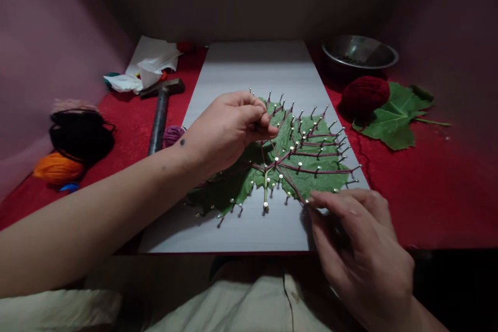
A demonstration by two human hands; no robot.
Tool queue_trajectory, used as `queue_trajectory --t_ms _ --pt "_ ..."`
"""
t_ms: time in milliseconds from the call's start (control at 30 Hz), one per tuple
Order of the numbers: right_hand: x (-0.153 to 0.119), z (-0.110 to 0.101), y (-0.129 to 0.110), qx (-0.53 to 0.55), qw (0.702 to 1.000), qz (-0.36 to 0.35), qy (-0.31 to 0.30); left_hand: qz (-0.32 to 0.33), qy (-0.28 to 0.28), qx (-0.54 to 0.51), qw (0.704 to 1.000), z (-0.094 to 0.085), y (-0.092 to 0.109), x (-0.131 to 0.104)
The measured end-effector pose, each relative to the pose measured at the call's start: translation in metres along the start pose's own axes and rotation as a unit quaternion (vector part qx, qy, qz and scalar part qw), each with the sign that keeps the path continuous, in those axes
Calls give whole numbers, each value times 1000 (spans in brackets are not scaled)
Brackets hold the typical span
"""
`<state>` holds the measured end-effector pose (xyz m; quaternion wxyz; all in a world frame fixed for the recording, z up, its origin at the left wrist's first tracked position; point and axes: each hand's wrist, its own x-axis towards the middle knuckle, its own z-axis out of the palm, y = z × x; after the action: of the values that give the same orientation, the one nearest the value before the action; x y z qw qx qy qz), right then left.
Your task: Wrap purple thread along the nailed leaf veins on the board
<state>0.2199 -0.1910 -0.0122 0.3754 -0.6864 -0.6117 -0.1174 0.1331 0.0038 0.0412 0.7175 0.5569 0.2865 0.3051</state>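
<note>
Left hand (245, 123) hangs over 1 nailed leaf (285, 137), right hand (363, 244) at its thread (292, 185).

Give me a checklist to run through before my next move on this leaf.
1. Nails standing along the leaf's right edge: ok.
2. Yarn strung on the right half: ok, purple strands run outward from near the stem.
3. Right hand in position: ok, its fingertips are at the leaf's lower right edge, where a strand leads.
4. Left hand holding yarn: cannot tell; it is pinched above the leaf.
5. Clear view of the left half: not ok, the left hand and forearm cover much of it.
6. Hammer off the white board: ok, it lies to the left.
</note>
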Motion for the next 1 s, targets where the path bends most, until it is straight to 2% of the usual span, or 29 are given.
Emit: queue_trajectory --t_ms 133,367,700,1000 --pt "-4 -5 3 4 1000 -7 7 2 1 20 1000 -2 -3 -2" --pt "-11 -10 10 7 996 -82 -44 25 -11 66 997 -1 -3 -8" --pt "-17 -9 14 -20 984 -168 -50 22 -2 70 997 -1 2 -10" --pt "-17 -7 23 23 986 -162 -38 -21 1 56 998 -4 1 -10"
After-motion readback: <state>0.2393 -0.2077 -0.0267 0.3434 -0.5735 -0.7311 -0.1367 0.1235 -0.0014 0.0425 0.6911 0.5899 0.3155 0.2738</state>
